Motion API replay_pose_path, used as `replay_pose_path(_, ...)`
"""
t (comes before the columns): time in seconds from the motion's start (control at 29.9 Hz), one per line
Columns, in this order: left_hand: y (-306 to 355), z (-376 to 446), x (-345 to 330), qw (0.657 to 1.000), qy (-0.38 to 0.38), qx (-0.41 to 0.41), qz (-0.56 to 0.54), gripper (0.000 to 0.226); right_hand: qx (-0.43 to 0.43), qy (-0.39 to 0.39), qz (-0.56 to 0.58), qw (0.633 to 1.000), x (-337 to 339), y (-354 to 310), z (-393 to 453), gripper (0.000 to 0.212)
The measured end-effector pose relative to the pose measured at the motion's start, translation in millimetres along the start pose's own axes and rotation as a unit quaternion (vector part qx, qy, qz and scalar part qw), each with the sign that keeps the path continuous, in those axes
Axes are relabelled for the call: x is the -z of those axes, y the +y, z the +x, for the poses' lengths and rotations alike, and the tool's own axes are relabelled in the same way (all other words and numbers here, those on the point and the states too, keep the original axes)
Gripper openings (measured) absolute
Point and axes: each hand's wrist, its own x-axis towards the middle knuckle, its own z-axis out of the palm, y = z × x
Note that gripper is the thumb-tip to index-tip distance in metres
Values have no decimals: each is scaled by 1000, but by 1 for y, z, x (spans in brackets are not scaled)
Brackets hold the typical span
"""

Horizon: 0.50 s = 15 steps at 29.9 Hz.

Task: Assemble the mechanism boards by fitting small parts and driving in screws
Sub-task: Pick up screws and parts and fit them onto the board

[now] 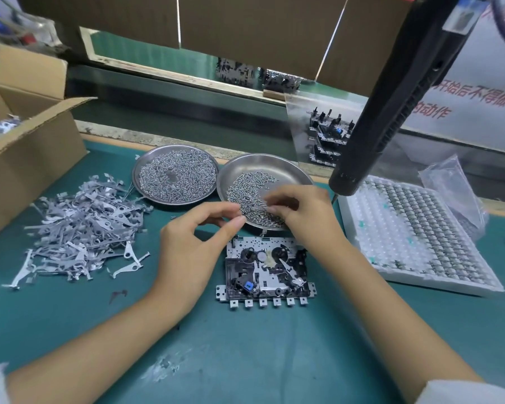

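A mechanism board (264, 272) of grey metal with black parts and a small blue piece lies flat on the green mat in front of me. Just behind it stands a steel dish (286, 170) holding small screws (247, 193). My right hand (301, 214) reaches into that dish, its fingertips down among the screws; whether it pinches one is hidden. My left hand (193, 243) hovers at the dish's near-left rim with thumb and forefinger curved toward each other and nothing visible between them.
A second steel dish (174, 173) of small parts stands at the left. A heap of grey metal levers (82, 225) lies beside a cardboard box (27, 158). A white tray of small parts (414, 231) sits at right. A black electric screwdriver (397, 100) hangs above.
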Motion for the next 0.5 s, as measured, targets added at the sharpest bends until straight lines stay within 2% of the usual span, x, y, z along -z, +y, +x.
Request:
replay_pose_path(0.2,1,-2,-1,1000,-6,-7,0,20,-15,13,44,999,9,-2,-9,36)
replay_pose_path(0.37,2,-4,-1,1000,-20,-14,4,20,-38,16,118,992,14,3,-13,32)
replay_pose_path(0.5,1,-4,-2,1000,-21,-16,4,19,-52,11,125,991,12,5,-12,29)
